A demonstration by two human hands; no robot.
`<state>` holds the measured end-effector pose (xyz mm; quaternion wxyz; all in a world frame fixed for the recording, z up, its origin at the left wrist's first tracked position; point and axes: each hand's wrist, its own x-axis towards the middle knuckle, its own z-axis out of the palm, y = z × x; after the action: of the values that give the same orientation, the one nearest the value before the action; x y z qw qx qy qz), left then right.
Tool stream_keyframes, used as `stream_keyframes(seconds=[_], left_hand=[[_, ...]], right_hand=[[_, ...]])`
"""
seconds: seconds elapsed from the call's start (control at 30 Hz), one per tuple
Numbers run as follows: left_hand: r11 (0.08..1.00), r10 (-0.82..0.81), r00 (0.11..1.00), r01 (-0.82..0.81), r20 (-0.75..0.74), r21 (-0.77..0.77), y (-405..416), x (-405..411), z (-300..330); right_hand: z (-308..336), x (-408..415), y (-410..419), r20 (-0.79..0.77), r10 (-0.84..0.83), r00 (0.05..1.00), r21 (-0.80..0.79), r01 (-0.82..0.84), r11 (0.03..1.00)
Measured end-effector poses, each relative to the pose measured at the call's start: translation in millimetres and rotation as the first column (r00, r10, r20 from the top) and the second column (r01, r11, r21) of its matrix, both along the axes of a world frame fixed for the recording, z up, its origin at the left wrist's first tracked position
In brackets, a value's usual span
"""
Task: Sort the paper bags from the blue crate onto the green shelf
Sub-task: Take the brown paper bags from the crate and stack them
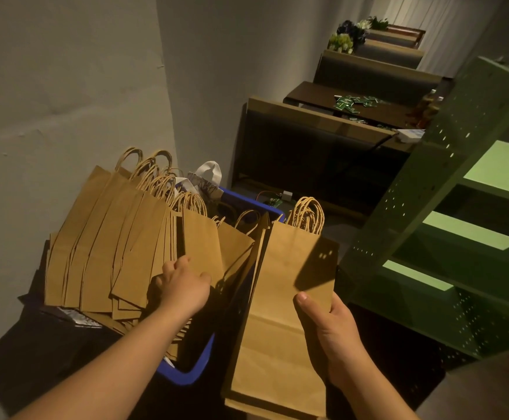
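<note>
Right hand (335, 331) grips a flat bag stack (280, 313) beside the crate (186, 374); left hand (183, 286) reaches among the bags (110, 253), grip hidden. Likely light, floppy paper; hold edges, not handles.

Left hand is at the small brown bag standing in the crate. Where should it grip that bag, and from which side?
Pinch the small brown bag by its lower edge, where the left hand already reaches, coming from the near side. The bag is flat and stands with its twisted handles up, leaning on the taller bags; its near face is exposed.

Right hand (333, 334) grips paper bags (280, 313) (left (183, 286) reaches crate (186, 375)).
</note>
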<state>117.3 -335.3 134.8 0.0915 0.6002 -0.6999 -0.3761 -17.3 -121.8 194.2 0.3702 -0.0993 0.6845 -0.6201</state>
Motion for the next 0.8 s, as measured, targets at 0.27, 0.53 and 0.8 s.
stream_keyframes(seconds=[0.27,0.53,0.8], left_hand=[[0.991,-0.084,0.974,0.103,0.211,-0.085,-4.6,-1.0,-9.2],[0.986,-0.128,0.933,0.155,0.335,-0.055,-1.9,-4.9,-13.2],[0.975,-0.162,0.955,0.194,0.250,-0.108,3.9,-2.1,-10.7]], right_hand=[[1.6,0.3,1.3,0.009,-0.013,1.000,-0.010,0.013,1.000],[-0.4,0.3,2.8,0.017,-0.028,0.999,-0.013,0.028,1.000],[-2.9,2.2,1.6,0.020,-0.023,1.000,-0.003,0.023,1.000]])
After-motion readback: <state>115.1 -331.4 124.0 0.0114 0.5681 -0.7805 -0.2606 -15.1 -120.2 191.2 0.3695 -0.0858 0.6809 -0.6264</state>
